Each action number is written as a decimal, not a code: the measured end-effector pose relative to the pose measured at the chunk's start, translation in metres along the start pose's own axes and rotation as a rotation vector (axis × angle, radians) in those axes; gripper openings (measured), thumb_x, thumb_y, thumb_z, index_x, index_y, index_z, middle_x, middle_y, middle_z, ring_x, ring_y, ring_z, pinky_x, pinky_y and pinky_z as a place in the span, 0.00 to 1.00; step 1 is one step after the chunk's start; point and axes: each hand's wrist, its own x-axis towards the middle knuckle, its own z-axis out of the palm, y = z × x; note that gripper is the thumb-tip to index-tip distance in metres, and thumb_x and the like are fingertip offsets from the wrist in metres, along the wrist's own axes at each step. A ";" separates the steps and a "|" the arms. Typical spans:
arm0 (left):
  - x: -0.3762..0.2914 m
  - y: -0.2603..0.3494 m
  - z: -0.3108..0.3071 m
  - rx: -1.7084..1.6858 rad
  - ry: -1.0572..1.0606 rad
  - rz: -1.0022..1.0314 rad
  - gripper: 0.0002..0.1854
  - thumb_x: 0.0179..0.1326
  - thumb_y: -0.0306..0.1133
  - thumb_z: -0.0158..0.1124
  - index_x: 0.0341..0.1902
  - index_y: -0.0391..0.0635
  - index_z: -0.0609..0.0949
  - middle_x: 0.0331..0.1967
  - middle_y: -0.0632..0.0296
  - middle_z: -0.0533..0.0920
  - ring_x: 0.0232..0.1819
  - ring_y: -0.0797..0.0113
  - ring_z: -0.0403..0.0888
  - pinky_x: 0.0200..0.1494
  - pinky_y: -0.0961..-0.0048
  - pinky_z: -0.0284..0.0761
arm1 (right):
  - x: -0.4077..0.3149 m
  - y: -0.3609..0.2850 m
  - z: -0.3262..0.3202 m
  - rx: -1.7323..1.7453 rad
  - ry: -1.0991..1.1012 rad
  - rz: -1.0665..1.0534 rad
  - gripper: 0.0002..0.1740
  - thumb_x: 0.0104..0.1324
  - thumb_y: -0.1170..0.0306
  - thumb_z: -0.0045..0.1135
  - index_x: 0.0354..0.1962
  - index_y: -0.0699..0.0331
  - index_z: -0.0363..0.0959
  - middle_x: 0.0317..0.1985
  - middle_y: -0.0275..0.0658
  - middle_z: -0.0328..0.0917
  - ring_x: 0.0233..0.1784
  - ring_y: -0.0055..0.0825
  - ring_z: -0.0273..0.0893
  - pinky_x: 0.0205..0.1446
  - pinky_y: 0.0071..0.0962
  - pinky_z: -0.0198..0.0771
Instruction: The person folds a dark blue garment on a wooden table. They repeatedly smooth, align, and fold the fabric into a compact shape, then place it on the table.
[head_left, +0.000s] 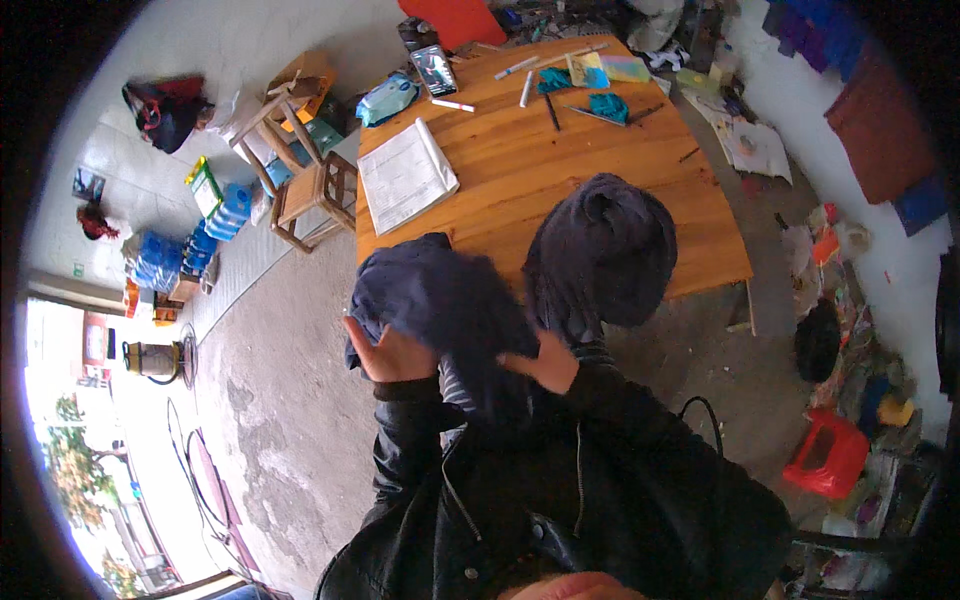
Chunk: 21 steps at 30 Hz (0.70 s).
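Observation:
A crumpled dark blue-grey cloth (442, 300) hangs between my hands over my lap, at the near edge of the wooden table. At its lower left is my left hand (397, 354), thumb apart and fingers hidden under the fabric. My right hand (546, 363) grips the cloth's right side, with its fingers partly blurred. A second bundled cloth (604, 247) of similar colour lies on the table's near edge, just beyond my right hand; part of it droops toward my lap.
On the wooden table (510, 176) lie a folded sheet of paper (405, 176), a wipes packet (388, 100), a phone (433, 71), several pens and teal cloths (608, 107). A wooden chair (304, 176) stands left; a red plastic container (827, 454) is at the right.

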 end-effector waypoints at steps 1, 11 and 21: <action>-0.003 -0.012 -0.004 -0.052 -0.061 -0.071 0.52 0.56 0.75 0.47 0.71 0.43 0.60 0.69 0.50 0.65 0.65 0.49 0.67 0.72 0.50 0.53 | -0.001 -0.011 -0.006 -0.085 0.211 -0.041 0.31 0.60 0.57 0.65 0.54 0.68 0.69 0.47 0.49 0.79 0.51 0.43 0.78 0.56 0.38 0.71; -0.018 -0.122 -0.010 0.075 -0.143 -0.654 0.40 0.68 0.64 0.39 0.72 0.46 0.62 0.67 0.49 0.67 0.67 0.49 0.66 0.69 0.54 0.62 | -0.054 -0.069 -0.014 -0.311 -0.322 -0.358 0.32 0.62 0.48 0.58 0.55 0.61 0.66 0.45 0.54 0.77 0.55 0.53 0.72 0.64 0.59 0.51; 0.003 -0.135 -0.043 0.514 -0.072 -0.518 0.36 0.69 0.55 0.49 0.71 0.41 0.62 0.67 0.49 0.68 0.67 0.51 0.67 0.69 0.55 0.64 | -0.071 -0.059 -0.096 -0.367 0.837 -0.294 0.18 0.59 0.59 0.66 0.37 0.65 0.75 0.32 0.50 0.79 0.36 0.45 0.80 0.38 0.34 0.72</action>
